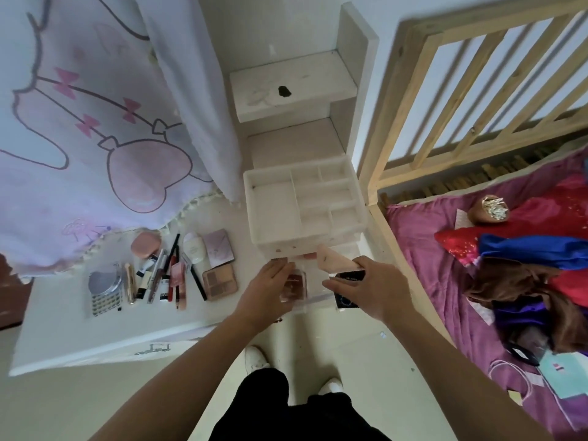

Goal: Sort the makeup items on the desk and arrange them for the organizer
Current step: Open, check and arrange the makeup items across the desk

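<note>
A white organizer (pixel 302 241) with open top compartments stands at the right end of the white desk (pixel 63 329), and a clear drawer (pixel 313 280) juts out from its base toward the person. The left hand (pixel 270 289) lies over this drawer with fingers stretched nearly straight, above a reddish compact (pixel 294 281) that sits inside it. The right hand (pixel 377 289), a little apart from the left, grips a black case (pixel 350 275) between thumb and fingers at the drawer's right side. A pale pink wedge (pixel 334 260) sticks out just above those fingers, possibly held with the case, though the view is too soft to be sure. The other makeup lies left of the organizer: a brown eyeshadow palette (pixel 220 284), a lilac palette (pixel 219 248) behind it, a white tube (pixel 194 246), a pink round compact (pixel 146 245), a row of pencils and lipsticks (pixel 159 280) side by side, and a silver round compact (pixel 105 280) at the far left. A printed curtain (pixel 95 122) hangs over the desk's back edge. A wooden bed frame (pixel 477 74) and a magenta bedspread (pixel 429 265) fill the right side.
</note>
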Demonstrator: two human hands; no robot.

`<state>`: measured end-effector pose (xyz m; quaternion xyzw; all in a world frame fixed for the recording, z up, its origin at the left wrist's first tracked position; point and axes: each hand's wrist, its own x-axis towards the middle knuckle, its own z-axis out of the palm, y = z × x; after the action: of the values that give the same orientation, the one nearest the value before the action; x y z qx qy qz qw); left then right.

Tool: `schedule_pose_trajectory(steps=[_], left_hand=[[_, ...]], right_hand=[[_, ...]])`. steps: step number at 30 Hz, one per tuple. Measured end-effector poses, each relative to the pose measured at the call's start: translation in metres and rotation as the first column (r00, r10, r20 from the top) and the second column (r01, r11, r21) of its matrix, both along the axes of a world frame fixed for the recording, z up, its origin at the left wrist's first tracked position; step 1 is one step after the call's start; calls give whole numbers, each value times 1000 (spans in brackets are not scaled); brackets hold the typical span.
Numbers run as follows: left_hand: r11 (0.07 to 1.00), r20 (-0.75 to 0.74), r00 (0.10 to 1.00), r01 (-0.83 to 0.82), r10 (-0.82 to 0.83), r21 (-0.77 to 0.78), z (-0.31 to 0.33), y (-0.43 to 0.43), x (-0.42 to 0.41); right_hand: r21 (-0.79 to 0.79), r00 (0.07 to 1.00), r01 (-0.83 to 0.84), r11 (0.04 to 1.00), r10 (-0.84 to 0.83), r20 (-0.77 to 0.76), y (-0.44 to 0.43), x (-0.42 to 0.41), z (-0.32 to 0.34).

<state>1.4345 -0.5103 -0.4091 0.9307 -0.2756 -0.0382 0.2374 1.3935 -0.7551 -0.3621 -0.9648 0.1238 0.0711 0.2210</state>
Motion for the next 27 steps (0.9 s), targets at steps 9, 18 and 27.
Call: schedule_pose_trajectory(steps=[9, 18, 27], left_hand=[[810, -134, 816, -577, 563, -105, 23, 122, -28], [503, -416, 404, -850, 815, 160, -5, 269, 3], [652, -442, 544, -747, 713, 132, -53, 319, 58]], right_hand=[[468, 970, -239, 850, 228, 81, 140, 26, 20], [564, 930, 32, 825, 182, -319, 274, 73, -38], [468, 913, 144, 872, 65, -402, 355, 130, -80]])
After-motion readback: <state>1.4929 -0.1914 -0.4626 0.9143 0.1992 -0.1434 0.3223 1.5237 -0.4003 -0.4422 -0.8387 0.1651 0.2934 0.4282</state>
